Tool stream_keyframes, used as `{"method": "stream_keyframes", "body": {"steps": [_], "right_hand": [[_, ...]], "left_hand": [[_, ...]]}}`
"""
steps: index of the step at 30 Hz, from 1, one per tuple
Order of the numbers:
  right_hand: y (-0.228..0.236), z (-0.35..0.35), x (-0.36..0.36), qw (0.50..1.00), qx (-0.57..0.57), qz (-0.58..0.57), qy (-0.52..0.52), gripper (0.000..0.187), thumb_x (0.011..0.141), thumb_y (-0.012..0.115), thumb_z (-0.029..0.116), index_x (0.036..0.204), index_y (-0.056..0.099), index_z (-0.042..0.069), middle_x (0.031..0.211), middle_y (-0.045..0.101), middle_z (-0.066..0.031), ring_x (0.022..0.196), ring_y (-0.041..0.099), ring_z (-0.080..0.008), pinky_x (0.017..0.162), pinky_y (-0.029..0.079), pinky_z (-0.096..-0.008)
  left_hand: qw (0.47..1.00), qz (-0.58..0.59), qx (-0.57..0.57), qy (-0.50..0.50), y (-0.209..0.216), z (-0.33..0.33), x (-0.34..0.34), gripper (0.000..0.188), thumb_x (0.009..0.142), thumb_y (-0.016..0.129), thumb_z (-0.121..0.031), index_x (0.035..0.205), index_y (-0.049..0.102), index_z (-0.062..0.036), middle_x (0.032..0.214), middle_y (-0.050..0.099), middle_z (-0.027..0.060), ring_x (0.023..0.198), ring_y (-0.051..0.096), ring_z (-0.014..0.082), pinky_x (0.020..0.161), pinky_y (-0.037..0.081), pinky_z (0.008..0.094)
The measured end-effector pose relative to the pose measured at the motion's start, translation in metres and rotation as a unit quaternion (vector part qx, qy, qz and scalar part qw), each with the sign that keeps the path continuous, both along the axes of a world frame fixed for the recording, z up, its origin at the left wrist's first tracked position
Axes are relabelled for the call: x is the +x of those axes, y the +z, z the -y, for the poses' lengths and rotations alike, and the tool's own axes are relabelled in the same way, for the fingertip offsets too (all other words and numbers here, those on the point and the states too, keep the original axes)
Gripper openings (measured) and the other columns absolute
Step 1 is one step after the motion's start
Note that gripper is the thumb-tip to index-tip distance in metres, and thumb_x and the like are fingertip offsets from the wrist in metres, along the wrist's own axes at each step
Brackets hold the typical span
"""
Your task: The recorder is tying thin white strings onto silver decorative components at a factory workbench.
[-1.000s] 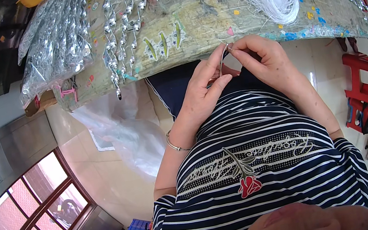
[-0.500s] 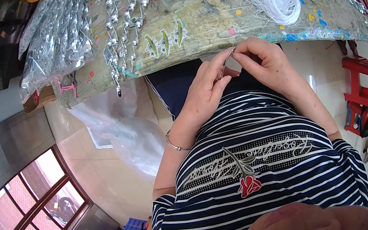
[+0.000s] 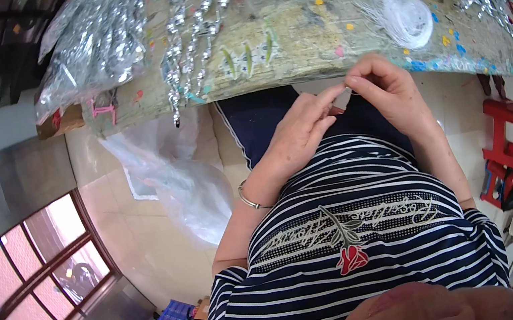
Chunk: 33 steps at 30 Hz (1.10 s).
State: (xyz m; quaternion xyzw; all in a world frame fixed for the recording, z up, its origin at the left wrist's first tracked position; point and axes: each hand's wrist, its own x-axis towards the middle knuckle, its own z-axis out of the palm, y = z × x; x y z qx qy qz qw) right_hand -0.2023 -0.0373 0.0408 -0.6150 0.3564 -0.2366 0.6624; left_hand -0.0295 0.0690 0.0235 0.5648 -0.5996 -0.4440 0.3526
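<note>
Beyond the right hand [image 3: 388, 96]: white thread hank [image 3: 408, 14]; beyond the left hand [image 3: 300, 129]: silver spiral strands [image 3: 205, 16]. Right pinched closed, left part-curled; contents unclear. Apparent step: fine fingerwork, next move needing steady pinch.

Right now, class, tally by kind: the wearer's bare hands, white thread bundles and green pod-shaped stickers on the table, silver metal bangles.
Bare hands: 2
White thread bundle: 1
Green pod-shaped stickers: 3
Silver metal bangle: 1
Total: 7
</note>
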Motion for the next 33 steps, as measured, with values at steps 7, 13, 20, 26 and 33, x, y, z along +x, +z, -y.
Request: {"method": "stream_keyframes", "body": {"steps": [7,13,20,26,33], "right_hand": [[0.001,-0.003,0.003,0.995,0.097,0.021,0.011,0.006,0.090,0.059,0.011,0.090,0.058,0.005,0.082,0.051,0.0062,0.074,0.043,-0.0021,0.065,0.036,-0.0174],[-0.001,-0.011,0.012,0.991,0.124,0.035,0.038,0.007,0.092,0.057,0.010,0.090,0.058,0.003,0.083,0.054,0.0020,0.080,0.053,-0.0071,0.077,0.044,-0.0206],[0.000,-0.012,0.013,0.998,0.017,0.019,0.054,0.005,0.088,0.059,0.006,0.086,0.060,0.001,0.085,0.052,-0.0001,0.079,0.051,-0.0084,0.073,0.041,-0.0209],[-0.016,-0.014,0.010,0.996,-0.018,-0.021,0.080,0.006,0.086,0.063,0.008,0.089,0.062,0.003,0.084,0.052,-0.0003,0.076,0.050,-0.0074,0.070,0.041,-0.0204],[-0.005,-0.014,-0.001,0.986,-0.097,-0.090,0.097,0.011,0.082,0.067,0.011,0.089,0.063,0.004,0.084,0.055,-0.0057,0.073,0.057,-0.0152,0.064,0.046,-0.0278]], "left_hand": [[0.999,-0.021,-0.036,-0.023,-0.010,-0.008,0.010,0.053,0.086,0.056,-0.005,0.137,0.042,-0.0078,0.099,0.053,0.0075,0.087,0.053,0.0174,0.081,0.043,0.0277],[0.957,-0.269,0.061,0.093,-0.004,0.000,0.001,0.036,0.091,0.055,-0.009,0.127,0.053,-0.0026,0.104,0.061,0.0060,0.097,0.058,0.0132,0.086,0.046,0.0252],[0.955,-0.240,0.100,0.141,-0.004,0.001,0.002,0.014,0.085,0.063,-0.008,0.097,0.068,-0.0016,0.091,0.063,0.0030,0.076,0.057,0.0079,0.063,0.047,0.0209],[0.959,-0.218,0.118,0.136,-0.011,-0.005,0.002,0.011,0.082,0.066,-0.006,0.092,0.069,-0.0017,0.083,0.063,0.0011,0.071,0.055,0.0061,0.061,0.045,0.0192],[0.961,-0.195,0.100,0.171,-0.010,-0.017,0.014,0.011,0.083,0.065,-0.005,0.091,0.070,-0.0007,0.087,0.065,0.0023,0.074,0.057,0.0064,0.062,0.046,0.0192]]}}
